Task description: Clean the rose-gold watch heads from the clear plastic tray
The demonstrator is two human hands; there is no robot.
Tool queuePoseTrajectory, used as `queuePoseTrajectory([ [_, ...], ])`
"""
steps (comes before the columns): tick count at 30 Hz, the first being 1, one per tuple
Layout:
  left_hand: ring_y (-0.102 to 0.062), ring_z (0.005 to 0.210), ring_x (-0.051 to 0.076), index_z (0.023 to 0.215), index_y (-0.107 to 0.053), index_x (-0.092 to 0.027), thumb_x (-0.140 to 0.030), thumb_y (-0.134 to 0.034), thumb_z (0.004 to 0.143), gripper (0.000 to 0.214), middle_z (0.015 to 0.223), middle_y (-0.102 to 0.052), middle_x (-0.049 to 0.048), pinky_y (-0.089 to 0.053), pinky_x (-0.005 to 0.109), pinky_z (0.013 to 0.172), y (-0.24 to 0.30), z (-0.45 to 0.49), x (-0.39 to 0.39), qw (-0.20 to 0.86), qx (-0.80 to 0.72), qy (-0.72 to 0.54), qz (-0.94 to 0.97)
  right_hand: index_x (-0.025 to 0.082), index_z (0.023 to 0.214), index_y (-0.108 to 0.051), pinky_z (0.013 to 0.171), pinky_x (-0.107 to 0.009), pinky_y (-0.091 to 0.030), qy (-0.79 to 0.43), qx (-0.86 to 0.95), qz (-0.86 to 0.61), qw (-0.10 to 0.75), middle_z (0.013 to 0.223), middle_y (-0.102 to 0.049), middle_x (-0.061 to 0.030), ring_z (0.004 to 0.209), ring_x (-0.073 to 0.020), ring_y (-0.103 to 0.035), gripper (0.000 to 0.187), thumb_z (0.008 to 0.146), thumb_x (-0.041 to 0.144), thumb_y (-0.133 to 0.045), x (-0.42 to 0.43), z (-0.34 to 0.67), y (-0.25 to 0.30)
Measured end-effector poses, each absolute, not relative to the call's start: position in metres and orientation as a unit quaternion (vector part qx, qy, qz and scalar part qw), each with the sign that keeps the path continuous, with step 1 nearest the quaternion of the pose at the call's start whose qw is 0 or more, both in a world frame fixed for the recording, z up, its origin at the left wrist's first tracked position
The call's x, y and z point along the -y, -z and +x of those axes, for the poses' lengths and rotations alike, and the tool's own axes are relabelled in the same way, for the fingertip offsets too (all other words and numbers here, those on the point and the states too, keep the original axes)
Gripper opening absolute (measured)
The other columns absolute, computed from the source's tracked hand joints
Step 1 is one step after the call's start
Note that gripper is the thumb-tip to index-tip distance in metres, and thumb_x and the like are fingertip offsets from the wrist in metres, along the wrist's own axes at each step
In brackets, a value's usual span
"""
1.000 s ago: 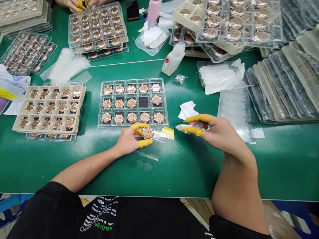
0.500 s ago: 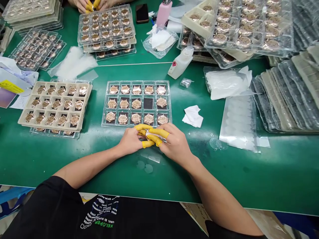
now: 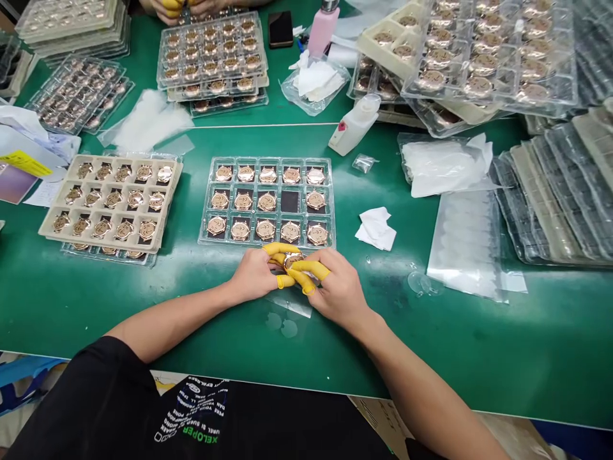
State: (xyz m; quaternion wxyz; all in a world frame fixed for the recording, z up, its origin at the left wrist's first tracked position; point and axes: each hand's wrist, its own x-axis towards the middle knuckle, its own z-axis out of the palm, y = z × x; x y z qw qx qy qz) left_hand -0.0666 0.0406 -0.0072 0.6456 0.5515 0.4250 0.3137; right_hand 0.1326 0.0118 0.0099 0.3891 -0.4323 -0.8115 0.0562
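A rose-gold watch case (image 3: 293, 260) is pinched between the fingers of both my hands, just in front of a clear tray. Yellow finger cots cover several fingertips. My left hand (image 3: 258, 273) grips the case from the left, and my right hand (image 3: 332, 281) closes on it from the right, its fingers hiding part of it. Behind them the clear tray (image 3: 205, 214) holds similar watch cases in rows; one compartment shows only its dark pad (image 3: 290, 202). Below my hands lie a clear film strip (image 3: 293, 305) and small clear round films (image 3: 281, 324).
At left sits a cream tray (image 3: 103, 211) of watch cases on another tray. A folded white cloth (image 3: 377, 229), a white bottle (image 3: 354, 124) and a film sheet (image 3: 467, 246) lie to the right. Stacked trays (image 3: 550, 185) stand at far right. Across the table, another person's hands (image 3: 186, 9) work.
The watch case has turned in my fingers, so more of its round face shows. My right fingers have shifted slightly. The whole view has moved a little.
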Motion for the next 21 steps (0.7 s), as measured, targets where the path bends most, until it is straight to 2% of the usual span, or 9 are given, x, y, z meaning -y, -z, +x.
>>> queuePoseTrajectory([
  [9, -0.08, 0.087, 0.017, 0.123, -0.076, -0.016, -0.023, -0.092, 0.066, 0.059, 0.1, -0.083, 0.0061, -0.068, 0.032, 0.09, 0.007, -0.066, -0.04, 0.648, -0.43, -0.313, 0.545, 0.021, 0.103, -0.07, 0.066, -0.035, -0.046, -0.064, 0.801, -0.448, 0.392, 0.086, -0.069, -0.0061, 0.077, -0.0197, -0.058, 0.008, 0.1, 0.017, -0.065, -0.016, 0.129, -0.008],
  [12, -0.08, 0.085, 0.017, 0.123, -0.076, -0.017, -0.027, -0.092, 0.069, 0.057, 0.099, -0.083, 0.0058, -0.069, 0.033, 0.089, 0.007, -0.067, -0.038, 0.636, -0.426, -0.316, 0.56, 0.022, 0.104, -0.072, 0.074, -0.038, -0.046, -0.017, 0.776, -0.507, 0.375, 0.089, -0.07, -0.0073, 0.084, -0.0226, -0.058, 0.006, 0.102, 0.022, -0.066, -0.023, 0.15, -0.01],
  [14, -0.081, 0.087, 0.018, 0.123, -0.077, -0.018, -0.03, -0.091, 0.072, 0.054, 0.099, -0.083, 0.0052, -0.07, 0.034, 0.09, 0.008, -0.068, -0.036, 0.609, -0.417, -0.324, 0.591, 0.023, 0.112, -0.073, 0.083, -0.043, -0.046, 0.001, 0.757, -0.548, 0.356, 0.101, -0.071, -0.0101, 0.095, -0.0262, -0.058, 0.012, 0.102, 0.028, -0.068, -0.023, 0.169, -0.014],
  [16, -0.08, 0.086, 0.017, 0.122, -0.078, -0.019, -0.032, -0.09, 0.075, 0.05, 0.095, -0.083, 0.004, -0.07, 0.034, 0.09, 0.01, -0.069, -0.034, 0.571, -0.404, -0.344, 0.627, 0.025, 0.126, -0.069, 0.091, -0.046, -0.045, -0.05, 0.763, -0.55, 0.335, 0.114, -0.07, -0.0115, 0.105, -0.0287, -0.058, 0.025, 0.102, 0.033, -0.068, -0.019, 0.183, -0.019],
  [18, -0.08, 0.084, 0.016, 0.12, -0.079, -0.019, -0.032, -0.087, 0.079, 0.044, 0.096, -0.084, 0.0038, -0.07, 0.032, 0.089, 0.013, -0.07, -0.033, 0.528, -0.378, -0.373, 0.663, 0.028, 0.135, -0.064, 0.094, -0.046, -0.045, -0.146, 0.775, -0.528, 0.316, 0.12, -0.072, -0.0092, 0.11, -0.0281, -0.061, 0.033, 0.102, 0.033, -0.066, -0.014, 0.187, -0.023],
  [21, -0.081, 0.085, 0.014, 0.119, -0.079, -0.02, -0.028, -0.084, 0.084, 0.037, 0.106, -0.085, 0.0049, -0.069, 0.027, 0.086, 0.013, -0.071, -0.032, 0.469, -0.326, -0.408, 0.712, 0.031, 0.129, -0.066, 0.091, -0.044, -0.044, -0.239, 0.761, -0.522, 0.304, 0.11, -0.077, -0.0037, 0.106, -0.0259, -0.065, 0.028, 0.101, 0.03, -0.066, -0.009, 0.181, -0.025],
])
